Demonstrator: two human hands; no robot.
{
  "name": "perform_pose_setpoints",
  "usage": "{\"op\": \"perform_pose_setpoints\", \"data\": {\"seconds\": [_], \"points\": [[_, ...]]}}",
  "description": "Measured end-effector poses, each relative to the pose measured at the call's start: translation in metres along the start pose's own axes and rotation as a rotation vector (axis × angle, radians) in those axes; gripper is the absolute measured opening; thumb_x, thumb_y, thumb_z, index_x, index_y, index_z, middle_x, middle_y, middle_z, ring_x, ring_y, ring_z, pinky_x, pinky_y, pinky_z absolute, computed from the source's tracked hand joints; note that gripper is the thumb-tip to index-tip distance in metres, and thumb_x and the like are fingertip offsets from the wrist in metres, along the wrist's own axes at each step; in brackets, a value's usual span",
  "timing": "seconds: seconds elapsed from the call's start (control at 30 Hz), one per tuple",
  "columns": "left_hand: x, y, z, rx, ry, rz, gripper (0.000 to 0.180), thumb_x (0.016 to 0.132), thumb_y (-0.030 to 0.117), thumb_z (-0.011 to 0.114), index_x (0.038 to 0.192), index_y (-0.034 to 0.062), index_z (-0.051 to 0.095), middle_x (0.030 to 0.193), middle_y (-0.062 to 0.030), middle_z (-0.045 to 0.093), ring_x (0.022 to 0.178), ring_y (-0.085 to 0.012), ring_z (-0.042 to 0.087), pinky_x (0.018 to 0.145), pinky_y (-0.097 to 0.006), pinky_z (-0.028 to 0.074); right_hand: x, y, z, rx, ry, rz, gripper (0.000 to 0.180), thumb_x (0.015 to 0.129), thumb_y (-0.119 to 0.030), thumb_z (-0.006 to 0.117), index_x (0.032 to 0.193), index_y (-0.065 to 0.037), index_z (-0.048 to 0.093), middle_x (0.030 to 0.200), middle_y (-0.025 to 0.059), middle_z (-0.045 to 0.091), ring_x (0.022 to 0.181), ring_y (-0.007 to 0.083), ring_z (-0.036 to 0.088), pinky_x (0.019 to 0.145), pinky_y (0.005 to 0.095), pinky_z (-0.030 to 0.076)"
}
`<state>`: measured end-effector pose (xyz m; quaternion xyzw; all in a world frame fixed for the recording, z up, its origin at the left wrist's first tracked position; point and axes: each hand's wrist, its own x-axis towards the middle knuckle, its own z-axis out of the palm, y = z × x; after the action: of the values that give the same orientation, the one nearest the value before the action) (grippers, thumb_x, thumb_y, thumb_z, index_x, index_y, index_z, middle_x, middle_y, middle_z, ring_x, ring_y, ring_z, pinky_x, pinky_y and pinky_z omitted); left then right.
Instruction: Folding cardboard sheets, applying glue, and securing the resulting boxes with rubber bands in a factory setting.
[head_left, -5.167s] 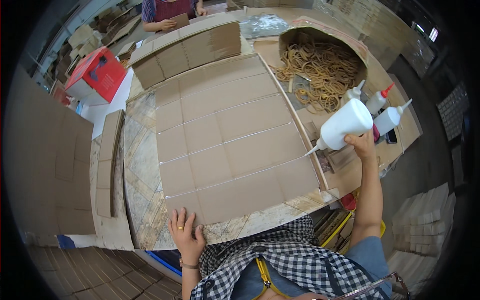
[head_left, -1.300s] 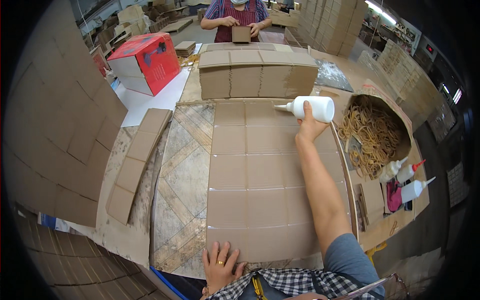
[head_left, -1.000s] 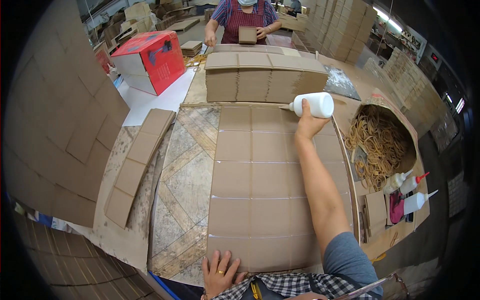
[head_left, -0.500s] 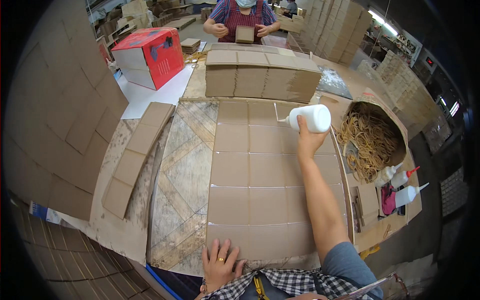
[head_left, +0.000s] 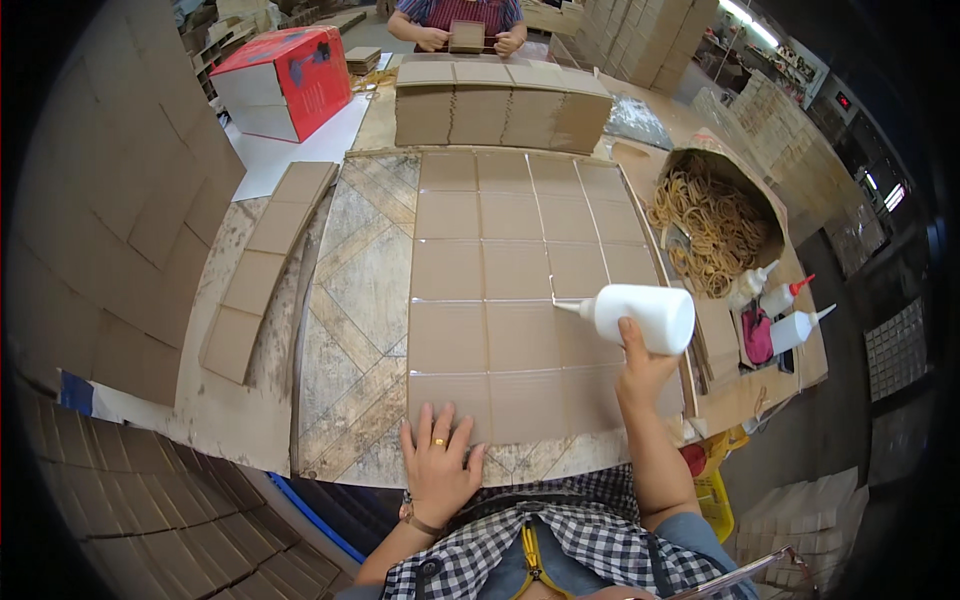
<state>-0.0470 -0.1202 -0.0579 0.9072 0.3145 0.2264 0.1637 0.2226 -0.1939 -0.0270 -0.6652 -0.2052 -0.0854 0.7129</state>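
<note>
My right hand (head_left: pixel 645 376) is wrapped round a white squeeze bottle (head_left: pixel 645 318), tipped so its thin nozzle points left. The nozzle tip meets a groove between the squares of a brown cardboard sheet (head_left: pixel 447 335). Lines of white glue run along several of the grooves, including two lengthwise ones at the right. My left hand (head_left: pixel 440 460) lies with fingers spread on the near left corner of the sheet, a ring on one finger. Beneath the sheet is a worn wood-patterned board (head_left: pixel 365 300).
A long stack of cardboard strips (head_left: pixel 500 110) stands beyond the sheet. At the right are a bag of rubber bands (head_left: pixel 720 220) and several glue bottles (head_left: pixel 790 330). A red and white box (head_left: pixel 285 85) and a cardboard strip (head_left: pixel 255 280) lie left. Across the table a person holds a small cardboard frame (head_left: pixel 467 37).
My right hand has drawn the bottle toward me down a lengthwise groove, leaving a white glue line. The view has shifted; my left hand stays on the near corner.
</note>
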Motion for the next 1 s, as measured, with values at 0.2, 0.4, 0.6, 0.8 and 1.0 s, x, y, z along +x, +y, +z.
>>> {"op": "perform_pose_setpoints", "data": {"seconds": [0.2, 0.4, 0.6, 0.8, 1.0], "points": [[-0.002, 0.000, 0.001, 0.008, 0.007, 0.014, 0.038, 0.077, 0.027, 0.067, 0.109, 0.0069, 0.064, 0.126, -0.0162, 0.054, 0.124, -0.0398, 0.042, 0.101, -0.061, 0.027, -0.058, -0.035, -0.057, 0.030, -0.024, 0.121, 0.051, 0.077, -0.003, 0.073, 0.122, 0.002, 0.049, 0.112, 0.0103, 0.059, 0.103, 0.0196, 0.057, 0.093, 0.0326, 0.043], [-0.005, 0.001, 0.002, 0.011, 0.008, 0.005, 0.038, 0.078, 0.026, 0.067, 0.110, 0.0071, 0.064, 0.127, -0.0159, 0.053, 0.125, -0.0397, 0.041, 0.102, -0.060, 0.026, -0.102, -0.056, -0.105, 0.024, -0.075, 0.130, 0.056, 0.076, -0.004, 0.074, 0.125, 0.001, 0.048, 0.115, 0.0112, 0.058, 0.105, 0.0215, 0.057, 0.094, 0.0356, 0.043], [-0.003, 0.001, 0.006, 0.041, 0.008, 0.017, 0.038, 0.078, 0.025, 0.068, 0.111, 0.0077, 0.062, 0.129, -0.0155, 0.052, 0.126, -0.0386, 0.039, 0.104, -0.057, 0.024, -0.119, -0.072, -0.135, -0.015, -0.110, 0.180, 0.059, 0.077, -0.008, 0.073, 0.128, 0.000, 0.044, 0.117, 0.0116, 0.057, 0.107, 0.0234, 0.056, 0.096, 0.0376, 0.043], [-0.004, 0.002, 0.006, 0.050, 0.001, 0.021, 0.038, 0.078, 0.026, 0.067, 0.111, 0.0079, 0.062, 0.130, -0.0150, 0.051, 0.128, -0.0381, 0.038, 0.104, -0.056, 0.024, -0.106, -0.080, -0.138, 0.171, 0.033, 0.157, 0.067, 0.076, -0.011, 0.073, 0.132, 0.001, 0.039, 0.123, 0.0146, 0.053, 0.112, 0.0261, 0.054, 0.098, 0.0399, 0.042], [-0.004, 0.001, 0.004, 0.049, -0.005, 0.004, 0.038, 0.078, 0.026, 0.068, 0.111, 0.0079, 0.063, 0.130, -0.0152, 0.051, 0.128, -0.0383, 0.038, 0.104, -0.057, 0.024, -0.040, -0.057, -0.094, 0.331, 0.061, 0.125, 0.049, 0.088, -0.013, 0.063, 0.130, -0.004, 0.041, 0.119, 0.0098, 0.055, 0.107, 0.0238, 0.057, 0.085, 0.0416, 0.053]]}}
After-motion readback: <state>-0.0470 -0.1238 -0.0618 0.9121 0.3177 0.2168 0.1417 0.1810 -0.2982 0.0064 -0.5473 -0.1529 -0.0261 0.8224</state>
